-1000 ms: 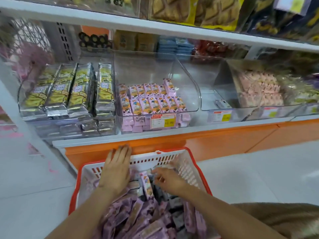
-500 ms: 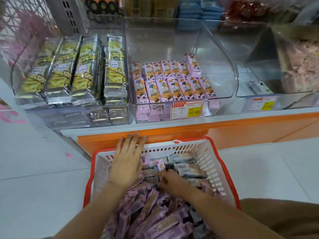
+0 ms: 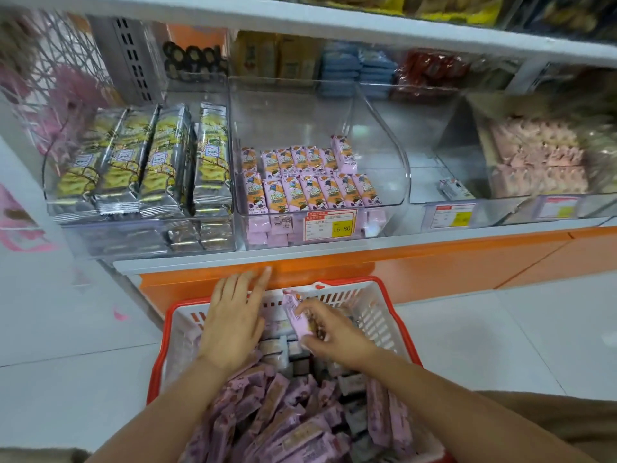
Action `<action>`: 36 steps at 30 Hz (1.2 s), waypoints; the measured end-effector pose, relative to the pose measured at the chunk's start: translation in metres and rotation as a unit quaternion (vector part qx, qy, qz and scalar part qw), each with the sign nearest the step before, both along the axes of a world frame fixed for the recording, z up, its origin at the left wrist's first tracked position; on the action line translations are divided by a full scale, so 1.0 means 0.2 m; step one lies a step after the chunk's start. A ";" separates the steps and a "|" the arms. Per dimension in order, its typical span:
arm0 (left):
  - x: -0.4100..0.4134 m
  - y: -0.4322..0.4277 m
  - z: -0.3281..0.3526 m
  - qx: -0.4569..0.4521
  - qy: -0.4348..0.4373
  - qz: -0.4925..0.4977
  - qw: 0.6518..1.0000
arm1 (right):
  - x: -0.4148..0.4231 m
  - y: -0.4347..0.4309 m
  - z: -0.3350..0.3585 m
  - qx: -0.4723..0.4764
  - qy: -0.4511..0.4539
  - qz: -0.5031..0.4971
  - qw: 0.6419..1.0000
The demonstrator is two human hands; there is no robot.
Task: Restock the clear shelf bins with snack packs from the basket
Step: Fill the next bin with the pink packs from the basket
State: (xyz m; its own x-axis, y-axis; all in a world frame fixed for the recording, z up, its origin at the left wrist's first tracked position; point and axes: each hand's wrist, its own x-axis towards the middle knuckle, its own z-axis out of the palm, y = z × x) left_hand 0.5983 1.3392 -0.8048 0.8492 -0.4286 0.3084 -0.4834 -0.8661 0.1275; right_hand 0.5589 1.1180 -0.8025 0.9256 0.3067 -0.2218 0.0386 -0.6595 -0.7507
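The right hand (image 3: 334,335) pinches a pink pack (image 3: 298,316) over the far end of the basket (image 3: 347,281). The left hand (image 3: 233,322), fingers straight, seems to rest on packs (image 3: 267,412). The bin (image 3: 384,155) stands beyond.

- The basket (image 3: 347,281) stands on the floor (image 3: 66,362), just before the shelf (image 3: 300,253) and below the middle bin (image 3: 384,155).
- Loose snack packs (image 3: 283,422) fill the basket.
- The left grip (image 3: 233,325) lies flat on the heap at the basket's far left.
- Just to its right, the right grip (image 3: 337,339) pinches one held pack (image 3: 297,315) above the heap.
- On the shelf, four bins stand side by side.
- The left bin (image 3: 133,238) holds long packs (image 3: 140,162) lying front to back, in layers.
- The middle bin holds small packs (image 3: 307,182) in two rows toward its front; a price tag (image 3: 329,223) sits on its front wall.
- The next bin (image 3: 434,128) to the right holds a single pack (image 3: 455,189) near its front.
- The far-right bin (image 3: 467,135) holds stacked packs (image 3: 534,162).
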 end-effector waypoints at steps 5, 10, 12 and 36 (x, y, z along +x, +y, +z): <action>-0.04 -0.06 0.20 -0.044 -0.113 -0.021 0.992 | -0.04 -0.06 0.26 0.071 -0.071 -0.019 0.995; 0.01 -0.09 0.39 -0.068 -0.160 -0.025 0.984 | -0.06 -0.10 0.54 0.110 -0.190 -0.063 0.973; 0.04 -0.08 0.46 -0.036 -0.160 -0.023 0.986 | -0.05 -0.11 0.65 0.125 -0.229 -0.096 0.960; 0.23 -0.10 0.37 -0.005 -0.172 -0.009 0.985 | 1.05 -0.06 0.80 -0.192 -0.231 -0.286 0.910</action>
State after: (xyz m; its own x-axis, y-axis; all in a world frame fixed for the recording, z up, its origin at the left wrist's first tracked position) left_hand 0.6443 1.3193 -0.7303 0.6868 -0.4374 0.5805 -0.5142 -0.8569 -0.0373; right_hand 0.7683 1.1064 -0.6434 0.9307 -0.2730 0.2434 -0.1404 -0.8811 -0.4515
